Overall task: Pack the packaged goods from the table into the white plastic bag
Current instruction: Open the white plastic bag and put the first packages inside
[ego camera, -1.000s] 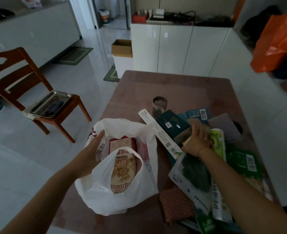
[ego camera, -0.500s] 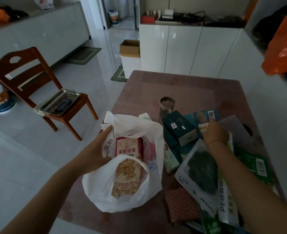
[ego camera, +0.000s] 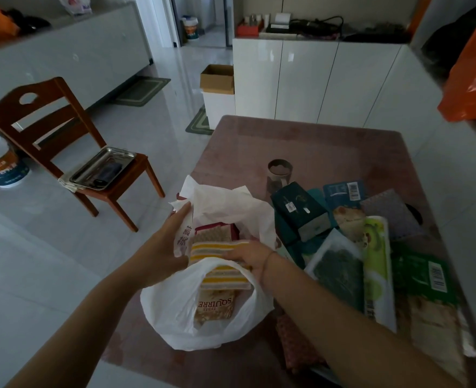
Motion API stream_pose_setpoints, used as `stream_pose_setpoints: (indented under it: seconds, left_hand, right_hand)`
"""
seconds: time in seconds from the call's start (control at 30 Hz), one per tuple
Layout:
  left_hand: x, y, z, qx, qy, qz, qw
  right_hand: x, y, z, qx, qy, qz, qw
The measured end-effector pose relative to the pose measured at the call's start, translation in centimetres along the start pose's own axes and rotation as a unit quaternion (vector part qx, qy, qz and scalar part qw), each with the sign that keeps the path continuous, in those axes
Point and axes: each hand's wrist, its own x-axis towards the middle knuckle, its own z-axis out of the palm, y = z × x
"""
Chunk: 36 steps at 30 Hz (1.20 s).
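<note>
- The right hand [ego camera: 249,257], reaching over the pile of packets a moment ago, is now lying across the mouth of the white plastic bag [ego camera: 175,312], pressing a yellow-and-white striped packet [ego camera: 217,247] into it.
- The striped packet is newly sitting under that hand's fingers, on top of the squirrel-print packet [ego camera: 215,305].
- The left hand [ego camera: 161,247] is gripping the bag's rim higher up than before.

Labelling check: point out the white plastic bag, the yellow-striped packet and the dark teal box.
white plastic bag [ego camera: 172,309]: head view, near front wall.
yellow-striped packet [ego camera: 214,249]: head view, top striped face at the bag mouth.
dark teal box [ego camera: 297,204]: head view, top face.
</note>
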Motion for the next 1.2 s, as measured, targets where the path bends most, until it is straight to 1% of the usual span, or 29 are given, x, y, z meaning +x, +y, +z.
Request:
stream_pose_setpoints:
  seconds: [0.03, 0.1, 0.17, 0.23, 0.27, 0.3, 0.33, 0.37, 0.4, 0.43, 0.47, 0.5, 0.53, 0.57, 0.63, 0.73, 0.8, 0.83, 0.87, 0.93, 0.97, 1.03, 1.07, 1.1, 1.13, 1.2]
  left_hand:
    - [0.0, -0.1, 0.0, 0.003, 0.003, -0.001, 1.0]
    - [-0.1, -0.3, 0.0, -0.003, 0.001, 0.002, 1.0]
    - [-0.4, -0.3, -0.2, -0.02, -0.002, -0.002, 1.0]
    - [-0.7, -0.2, -0.3, -0.028, 0.0, -0.003, 1.0]
    - [-0.8, -0.2, -0.3, -0.028, 0.001, -0.004, 1.0]
    - [-0.8, -0.1, -0.3, -0.028, 0.002, -0.006, 1.0]
    - [-0.8, 0.0, -0.2, -0.028, 0.003, -0.008, 1.0]
    - [-0.8, 0.0, -0.2, -0.028, 0.003, -0.01, 1.0]
    - [-0.8, 0.1, -0.1, -0.028, 0.003, -0.009, 1.0]
    - [-0.7, 0.2, -0.1, -0.026, 0.004, -0.005, 1.0]
    - [-0.7, 0.3, 0.0, -0.023, 0.005, 0.0, 1.0]
    - [-0.7, 0.3, 0.1, -0.021, 0.005, 0.003, 1.0]
    - [-0.7, 0.3, 0.1, -0.019, 0.004, 0.003, 1.0]
    - [-0.8, 0.2, 0.1, -0.019, 0.004, 0.003, 1.0]
    - [-0.9, 0.2, 0.1, -0.021, 0.005, 0.004, 1.0]
    - [-1.1, 0.0, -0.1, -0.019, 0.004, -0.011, 1.0]
    - [-1.1, -0.2, -0.4, -0.019, 0.005, -0.025, 0.999]
    - [-1.0, -0.3, -0.5, -0.019, 0.006, -0.031, 0.999]
    - [-0.9, -0.3, -0.5, -0.018, 0.008, -0.037, 0.999]
    - [-0.7, -0.4, -0.7, -0.021, 0.011, -0.048, 0.999]
    - [-0.6, -0.4, -0.7, -0.024, 0.013, -0.053, 0.998]
    - [-0.6, -0.3, -0.8, -0.032, 0.018, -0.059, 0.998]
    - [-0.6, -0.2, -0.9, -0.033, 0.022, -0.061, 0.997]
    - [-0.7, 0.0, -1.0, -0.03, 0.028, -0.064, 0.997]
    - [-0.7, 0.2, -1.0, -0.023, 0.033, -0.07, 0.997]
    - [-0.7, 0.7, -1.1, -0.014, 0.039, -0.076, 0.996]
  right_hand:
    - [0.7, 0.2, 0.7, -0.003, -0.004, 0.001, 1.0]
    - [1.7, 0.6, 1.5, -0.065, 0.001, -0.04, 0.997]
    - [2.2, 0.6, 1.6, -0.155, 0.03, -0.109, 0.982]
    - [2.0, -0.1, 0.3, -0.192, 0.096, -0.212, 0.953]
    - [1.7, -0.7, -0.9, -0.198, 0.163, -0.277, 0.926]
    - [1.6, -1.4, -2.4, -0.212, 0.253, -0.338, 0.882]
    - [1.8, -2.1, -4.3, -0.238, 0.344, -0.379, 0.825]
    - [2.2, -2.6, -6.5, -0.287, 0.418, -0.384, 0.772]
    - [3.0, -2.8, -8.7, -0.353, 0.461, -0.333, 0.743]
    - [3.8, -2.6, -10.7, -0.422, 0.462, -0.242, 0.742]
    - [4.6, -2.3, -12.4, -0.476, 0.438, -0.15, 0.748]
    - [5.3, -1.8, -13.6, -0.514, 0.41, -0.082, 0.749]
    - [5.9, -1.2, -14.5, -0.534, 0.39, -0.045, 0.749]
    - [6.4, -0.8, -15.3, -0.539, 0.383, -0.035, 0.75]
    - [6.7, -0.6, -16.0, -0.503, 0.397, -0.054, 0.766]
    - [5.7, -0.9, -15.9, -0.403, 0.424, -0.087, 0.806]
    - [3.7, -1.3, -15.1, -0.304, 0.41, -0.157, 0.845]
    - [2.1, -1.5, -14.4, -0.236, 0.383, -0.214, 0.867]
    - [0.1, -1.4, -13.5, -0.164, 0.338, -0.267, 0.888]
    - [-4.0, -0.9, -11.7, -0.057, 0.206, -0.323, 0.922]
    - [-5.9, -0.5, -10.7, -0.036, 0.128, -0.332, 0.934]
    - [-8.0, 0.3, -8.8, -0.059, -0.008, -0.306, 0.95]
    - [-8.2, 0.7, -7.8, -0.088, -0.048, -0.273, 0.957]
    - [-7.8, 1.0, -6.6, -0.125, -0.066, -0.235, 0.962]
    - [-7.1, 1.3, -5.4, -0.165, -0.063, -0.2, 0.964]
    - [-4.7, 1.5, -3.0, -0.222, -0.019, -0.159, 0.962]
